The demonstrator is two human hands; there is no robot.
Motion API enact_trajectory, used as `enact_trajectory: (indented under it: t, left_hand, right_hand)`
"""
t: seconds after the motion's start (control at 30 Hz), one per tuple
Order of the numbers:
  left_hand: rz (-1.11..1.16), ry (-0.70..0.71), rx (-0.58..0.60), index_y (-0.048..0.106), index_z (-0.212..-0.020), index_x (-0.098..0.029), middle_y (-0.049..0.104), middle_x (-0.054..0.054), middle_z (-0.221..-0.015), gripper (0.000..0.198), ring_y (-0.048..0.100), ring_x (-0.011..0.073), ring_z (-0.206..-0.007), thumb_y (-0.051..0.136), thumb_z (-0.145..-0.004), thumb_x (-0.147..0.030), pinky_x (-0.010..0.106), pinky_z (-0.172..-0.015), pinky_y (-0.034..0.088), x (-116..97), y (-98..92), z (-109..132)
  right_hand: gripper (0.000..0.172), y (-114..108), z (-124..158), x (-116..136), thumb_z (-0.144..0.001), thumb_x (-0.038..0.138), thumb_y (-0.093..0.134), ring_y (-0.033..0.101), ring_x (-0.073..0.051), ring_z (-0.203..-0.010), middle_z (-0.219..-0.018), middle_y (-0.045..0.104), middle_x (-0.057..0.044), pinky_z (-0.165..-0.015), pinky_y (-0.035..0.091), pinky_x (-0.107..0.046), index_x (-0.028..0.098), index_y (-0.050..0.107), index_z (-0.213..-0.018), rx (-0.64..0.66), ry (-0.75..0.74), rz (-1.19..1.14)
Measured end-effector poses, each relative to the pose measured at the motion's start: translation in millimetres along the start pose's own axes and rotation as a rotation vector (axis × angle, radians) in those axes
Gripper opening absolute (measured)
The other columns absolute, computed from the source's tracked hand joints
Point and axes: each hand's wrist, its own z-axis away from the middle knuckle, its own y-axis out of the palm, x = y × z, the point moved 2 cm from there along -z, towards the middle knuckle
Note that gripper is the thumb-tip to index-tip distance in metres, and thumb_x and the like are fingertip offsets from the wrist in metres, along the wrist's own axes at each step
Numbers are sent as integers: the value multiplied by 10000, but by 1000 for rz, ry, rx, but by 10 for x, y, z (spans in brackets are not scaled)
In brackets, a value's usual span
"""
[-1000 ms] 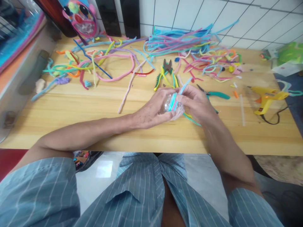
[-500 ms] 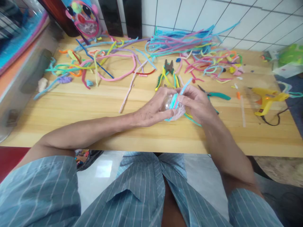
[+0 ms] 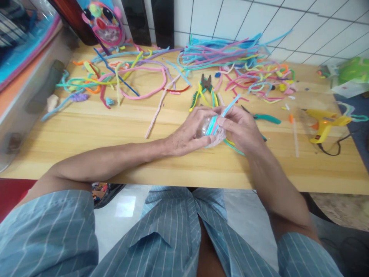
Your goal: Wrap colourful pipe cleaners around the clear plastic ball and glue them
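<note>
A small clear plastic piece [image 3: 204, 127], rounded like a cup or bottle part, sits between my hands over the table. Blue, pink and pale lilac pipe cleaners wrap around it. My left hand [image 3: 188, 132] grips its left side, thumb along the near edge. With thumb and fingers, my right hand [image 3: 238, 125] pinches a light blue pipe cleaner [image 3: 231, 104] against the wrapped part; its free end sticks up to the right. Fingers hide much of the piece. Just beyond stand green-and-yellow-handled pliers [image 3: 206, 90], and teal-handled pliers [image 3: 266, 118] lie partly behind my right hand.
A bundle of blue and pink pipe cleaners [image 3: 219, 52] lies at the back. Loose coloured pipe cleaners [image 3: 144, 69] spread left, with more scraps [image 3: 265, 82] right. A yellow glue gun [image 3: 327, 123] and glue stick [image 3: 296, 138] are far right. A decorated face figure [image 3: 108, 25] stands back left.
The light blue pipe cleaner's free end has tilted further to the right. Both hands keep their hold in nearly the same place.
</note>
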Motion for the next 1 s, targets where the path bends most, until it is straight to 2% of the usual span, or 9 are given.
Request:
enact_trajectory:
  t: [0.13,0.23,0.37,0.5,0.63,0.77,0.87,1.0]
  left_hand:
    - [39,-37,-6,515,-1537,-278,632,136,-1511,530,600,309,-1467,654,-1114,-566,530,-1284,503,38,-18,-33]
    - [55,-61,3,539,-1515,-269,646,133,-1504,539,629,310,-1433,671,-1098,-585,521,-1264,523,54,-35,-57]
    - [96,-110,3,567,-1492,-257,659,138,-1503,567,644,307,-1424,678,-1080,-630,529,-1275,535,44,-48,-65]
    - [175,-167,-32,583,-1476,-249,644,149,-1585,598,631,320,-1487,714,-1050,-649,548,-1314,514,49,-19,-56]
    - [250,-251,-105,581,-1453,-253,646,141,-1558,577,608,333,-1515,753,-1024,-599,563,-1316,508,98,20,-58]
    - [350,-369,-152,586,-1402,-237,656,134,-1479,573,654,320,-1424,763,-995,-601,518,-1210,583,134,19,-74]
    - [376,-408,-196,595,-1352,-218,671,130,-1432,561,652,322,-1393,763,-977,-601,502,-1171,596,141,-5,-90]
    - [367,-441,-189,603,-1332,-202,668,138,-1417,576,655,320,-1368,759,-963,-617,452,-1092,635,170,-10,-107]
  right_hand:
    - [448,-1,-15,-24,-774,631,993,767,-231,-970,-1012,805,2,-910,661,-429,304,765,-978,-1,-1,1]
    - [432,-8,-23,-27,-777,624,994,765,-230,-945,-976,798,9,-864,660,-419,312,756,-958,-15,-2,14]
    - [444,-16,-30,-40,-771,635,999,779,-242,-974,-1037,812,4,-862,671,-431,319,740,-944,-10,-3,10]
    - [447,-23,-31,-62,-808,682,960,788,-278,-1093,-1123,820,-14,-911,672,-456,340,717,-962,0,-27,17]
    - [475,-14,-12,-67,-835,698,932,802,-281,-1117,-1118,830,-9,-959,667,-464,359,744,-1109,56,-44,-23]
    - [511,-17,10,-58,-835,656,955,780,-278,-1215,-1276,813,-14,-1077,659,-486,361,742,-1194,83,-103,37]
    - [607,-19,13,-67,-783,661,995,735,-309,-1322,-1407,758,-35,-1197,618,-533,375,734,-1250,91,-173,130]
    - [679,11,18,-87,-731,650,1030,685,-336,-1404,-1456,719,-42,-1262,574,-552,372,726,-1271,86,-212,201]
